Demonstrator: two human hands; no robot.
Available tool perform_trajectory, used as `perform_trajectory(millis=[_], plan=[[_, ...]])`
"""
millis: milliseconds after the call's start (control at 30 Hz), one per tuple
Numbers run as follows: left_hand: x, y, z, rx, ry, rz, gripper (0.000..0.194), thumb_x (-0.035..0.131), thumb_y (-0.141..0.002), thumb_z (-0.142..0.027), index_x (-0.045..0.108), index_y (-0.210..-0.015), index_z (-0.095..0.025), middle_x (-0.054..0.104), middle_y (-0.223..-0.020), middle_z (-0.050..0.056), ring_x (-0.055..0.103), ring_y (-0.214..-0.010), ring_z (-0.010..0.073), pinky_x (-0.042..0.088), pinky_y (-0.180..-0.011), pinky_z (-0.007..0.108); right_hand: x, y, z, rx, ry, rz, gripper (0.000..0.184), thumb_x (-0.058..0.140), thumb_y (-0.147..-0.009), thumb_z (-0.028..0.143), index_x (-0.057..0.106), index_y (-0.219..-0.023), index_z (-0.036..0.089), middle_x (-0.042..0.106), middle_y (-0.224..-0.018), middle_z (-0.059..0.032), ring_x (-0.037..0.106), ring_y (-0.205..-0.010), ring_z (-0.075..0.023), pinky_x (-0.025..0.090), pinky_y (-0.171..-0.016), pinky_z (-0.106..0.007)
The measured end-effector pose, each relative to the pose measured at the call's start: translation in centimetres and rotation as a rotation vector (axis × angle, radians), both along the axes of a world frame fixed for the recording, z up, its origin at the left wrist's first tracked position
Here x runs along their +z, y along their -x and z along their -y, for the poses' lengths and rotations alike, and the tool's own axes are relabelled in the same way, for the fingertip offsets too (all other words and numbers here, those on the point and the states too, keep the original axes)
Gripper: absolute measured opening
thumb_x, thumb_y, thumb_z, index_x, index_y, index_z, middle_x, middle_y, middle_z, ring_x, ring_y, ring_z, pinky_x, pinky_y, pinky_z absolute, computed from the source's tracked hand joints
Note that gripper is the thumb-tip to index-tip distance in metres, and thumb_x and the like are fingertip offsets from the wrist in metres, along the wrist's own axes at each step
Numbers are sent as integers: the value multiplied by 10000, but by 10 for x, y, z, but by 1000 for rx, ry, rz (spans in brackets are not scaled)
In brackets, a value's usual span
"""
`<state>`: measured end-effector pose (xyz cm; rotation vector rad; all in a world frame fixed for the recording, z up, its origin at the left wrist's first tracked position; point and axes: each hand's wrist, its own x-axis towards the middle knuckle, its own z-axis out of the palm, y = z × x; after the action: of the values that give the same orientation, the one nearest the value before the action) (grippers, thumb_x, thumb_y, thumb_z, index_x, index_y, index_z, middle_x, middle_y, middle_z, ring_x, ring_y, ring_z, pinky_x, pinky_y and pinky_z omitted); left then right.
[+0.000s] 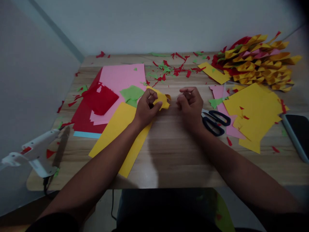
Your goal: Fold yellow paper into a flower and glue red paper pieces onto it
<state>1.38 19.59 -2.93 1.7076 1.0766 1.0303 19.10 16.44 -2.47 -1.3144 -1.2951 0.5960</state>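
Note:
My left hand [146,108] pinches a small piece of yellow paper [161,99] with a ragged, curled right edge, above the middle of the table. A short gap to the right of it, my right hand [190,106] is closed with its fingers curled toward the thumb. Whatever it may hold is hidden. Scissors [215,122] with dark blue handles lie just right of that wrist, blades partly behind the hand. Under my left forearm are long sheets of yellow paper [116,129]. Green paper pieces [131,95] lie just left of my left hand.
Pink sheets [123,77], red paper [101,100] and a blue sheet [87,134] are stacked at left. A white glue gun [36,151] stands at the left edge. Folded yellow paper [260,64] is heaped back right, yellow sheets [256,112] and a phone [298,132] nearer. Scraps [178,67] litter the back.

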Motion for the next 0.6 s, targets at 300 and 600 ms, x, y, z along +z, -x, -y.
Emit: perform_trajectory(millis=[300, 600], plan=[[0, 2, 1, -321, 107, 333, 319, 732, -806, -461, 570, -928, -215, 559, -638, -40, 469, -457, 82, 321, -445, 216, -5, -7, -12, 114, 20, -303, 369, 576, -887, 547, 598, -1098, 246, 653, -951, -29, 637, -807, -162, 511, -689, -299], [-6, -6, -9, -18, -41, 380, 272, 722, -845, -407, 556, -954, -221, 578, -796, -21, 514, -596, 75, 416, -533, 198, -2, 5, -2, 358, 162, -63, 223, 756, -742, 399, 660, -819, 213, 656, -664, 26, 562, -580, -126, 432, -543, -262]])
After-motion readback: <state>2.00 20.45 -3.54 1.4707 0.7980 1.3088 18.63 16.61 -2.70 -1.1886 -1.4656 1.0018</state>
